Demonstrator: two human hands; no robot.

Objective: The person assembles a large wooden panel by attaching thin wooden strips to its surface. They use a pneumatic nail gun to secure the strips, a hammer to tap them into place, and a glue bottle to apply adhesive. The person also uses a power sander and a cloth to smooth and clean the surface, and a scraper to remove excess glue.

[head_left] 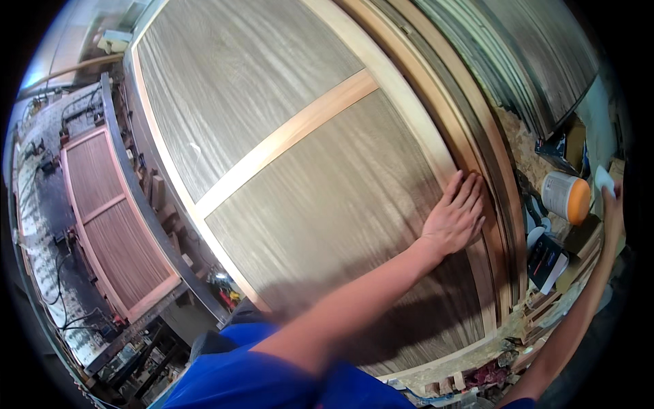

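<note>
The big framed wooden panel lies below the person, its long axis slanting from upper left to lower right, its crosspiece rising toward the upper right. The left hand rests on its right edge, fingers extended, slightly parted, gripping nothing; most of the panel spreads left of them. Well right of the panel, the right hand's fingers close on a pale piece, partly hidden.
</note>
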